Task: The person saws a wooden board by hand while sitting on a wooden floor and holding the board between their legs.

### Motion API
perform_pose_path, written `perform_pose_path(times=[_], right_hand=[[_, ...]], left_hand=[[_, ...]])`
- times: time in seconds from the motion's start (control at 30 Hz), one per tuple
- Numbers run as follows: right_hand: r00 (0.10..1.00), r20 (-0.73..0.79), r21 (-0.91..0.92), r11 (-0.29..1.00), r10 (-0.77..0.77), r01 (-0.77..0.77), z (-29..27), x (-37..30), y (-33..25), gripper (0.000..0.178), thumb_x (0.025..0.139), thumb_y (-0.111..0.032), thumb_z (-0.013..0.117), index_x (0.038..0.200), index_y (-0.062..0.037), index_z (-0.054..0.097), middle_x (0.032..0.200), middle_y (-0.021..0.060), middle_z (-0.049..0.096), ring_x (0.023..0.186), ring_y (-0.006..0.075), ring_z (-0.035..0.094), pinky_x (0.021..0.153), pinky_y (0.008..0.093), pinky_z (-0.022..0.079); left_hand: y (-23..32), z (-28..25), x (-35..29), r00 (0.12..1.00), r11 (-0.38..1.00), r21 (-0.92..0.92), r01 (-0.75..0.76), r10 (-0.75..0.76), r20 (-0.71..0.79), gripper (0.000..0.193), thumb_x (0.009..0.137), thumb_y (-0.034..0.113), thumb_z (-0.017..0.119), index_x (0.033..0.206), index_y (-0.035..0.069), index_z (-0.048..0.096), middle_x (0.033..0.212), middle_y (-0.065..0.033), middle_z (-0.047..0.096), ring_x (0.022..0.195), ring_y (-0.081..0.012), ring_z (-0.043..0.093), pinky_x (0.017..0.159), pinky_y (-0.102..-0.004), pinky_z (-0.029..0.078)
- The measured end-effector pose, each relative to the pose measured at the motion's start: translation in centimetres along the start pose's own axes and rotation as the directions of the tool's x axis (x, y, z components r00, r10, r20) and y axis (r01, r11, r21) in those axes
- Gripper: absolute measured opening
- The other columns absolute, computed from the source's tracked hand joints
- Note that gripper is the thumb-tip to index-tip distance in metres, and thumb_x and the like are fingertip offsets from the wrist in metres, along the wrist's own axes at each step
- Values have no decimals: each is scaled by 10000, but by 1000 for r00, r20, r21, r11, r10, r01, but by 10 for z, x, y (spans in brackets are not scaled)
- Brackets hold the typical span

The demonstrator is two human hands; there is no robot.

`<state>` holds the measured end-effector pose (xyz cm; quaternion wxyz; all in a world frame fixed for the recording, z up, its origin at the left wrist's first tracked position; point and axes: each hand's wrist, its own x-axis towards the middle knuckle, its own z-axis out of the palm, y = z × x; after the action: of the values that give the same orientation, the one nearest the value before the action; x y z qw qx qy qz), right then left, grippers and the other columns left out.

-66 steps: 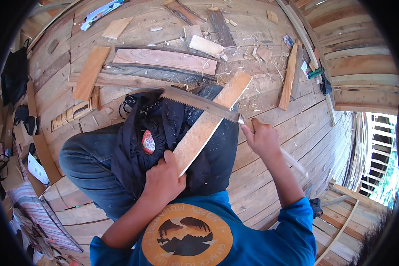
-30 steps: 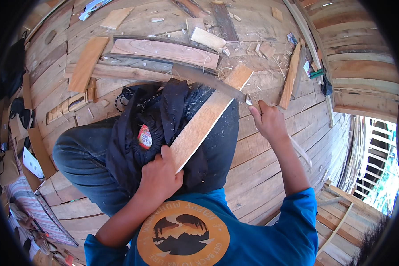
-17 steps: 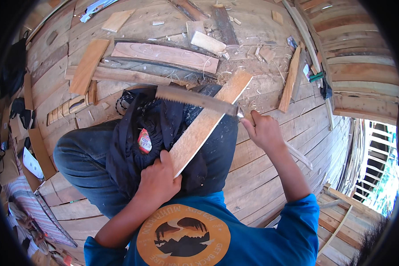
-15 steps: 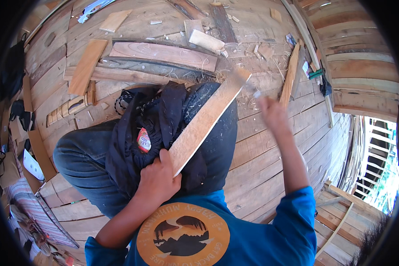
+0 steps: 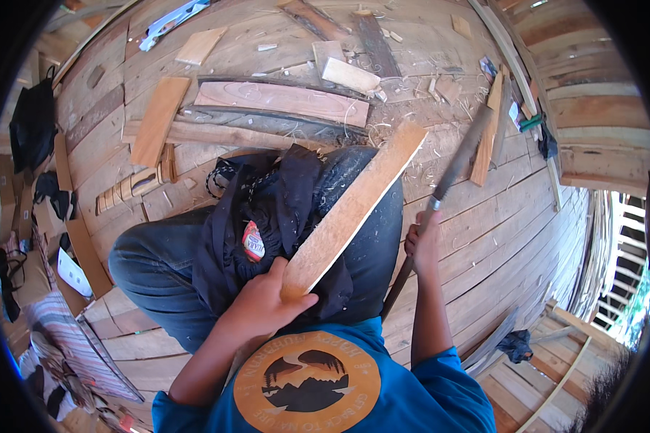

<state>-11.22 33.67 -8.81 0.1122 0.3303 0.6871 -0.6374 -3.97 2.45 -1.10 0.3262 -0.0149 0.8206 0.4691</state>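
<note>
A flat, pale wooden board (image 5: 357,202) slants across my right thigh, its far end pointing up and to the right. Round its near end is my left hand (image 5: 273,294), thumb on the edge and fingers closed. My right hand (image 5: 425,245) is wrapped round the handle of a long-handled knife (image 5: 461,155), right of the board and apart from it. The dark blade points away from me, with a pale metal collar where it meets the handle. That handle runs back beneath my hand toward my hip.
Around my crossed legs in dark jeans (image 5: 159,249), the plank floor (image 5: 477,238) bears shavings and offcuts. Ahead lie a pinkish plank (image 5: 282,101) and a brown board (image 5: 160,119). A narrow board (image 5: 489,137) rests beyond the blade. Dark cloth (image 5: 267,209) covers my lap.
My right hand has drawn back toward me, away from the board's far end. The knife, blurred before, now shows clearly beside the board. My left hand keeps its hold.
</note>
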Motion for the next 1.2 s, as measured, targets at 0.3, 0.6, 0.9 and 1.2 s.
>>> perform_pose_path(times=[0.3,0.6,0.9,1.2], right_hand=[[931,61,-167,916,-359,364,20,5,-1,447,1035,-450,325,815,-87,467,615,-43,362,519,55,326,459,234,256],[876,45,-219,851,-480,478,29,-2,-1,492,1040,-460,293,794,-74,472,649,-33,374,546,69,329,487,244,268],[844,189,-447,721,-501,529,34,-37,-34,445,997,-348,452,712,-15,529,561,128,507,510,283,514,496,396,379],[725,546,-728,190,-421,659,55,-86,-52,536,882,-543,575,709,-36,577,548,204,574,559,408,619,506,481,500]], left_hand=[[-13,-14,0,998,977,-202,-66,65,-13,324,804,176,769,944,18,522,802,-108,658,824,-85,604,701,-296,492],[-2,-19,-14,994,994,-84,-69,62,-86,277,859,174,686,983,16,495,799,-225,648,833,-383,681,670,-392,507],[11,-21,-18,993,997,71,-29,37,-110,242,888,153,624,1047,25,492,830,-275,646,834,-460,632,685,-496,499],[-3,-9,-14,964,971,184,-150,185,-192,230,884,161,622,963,45,440,682,-248,603,677,-443,615,578,-532,487]])
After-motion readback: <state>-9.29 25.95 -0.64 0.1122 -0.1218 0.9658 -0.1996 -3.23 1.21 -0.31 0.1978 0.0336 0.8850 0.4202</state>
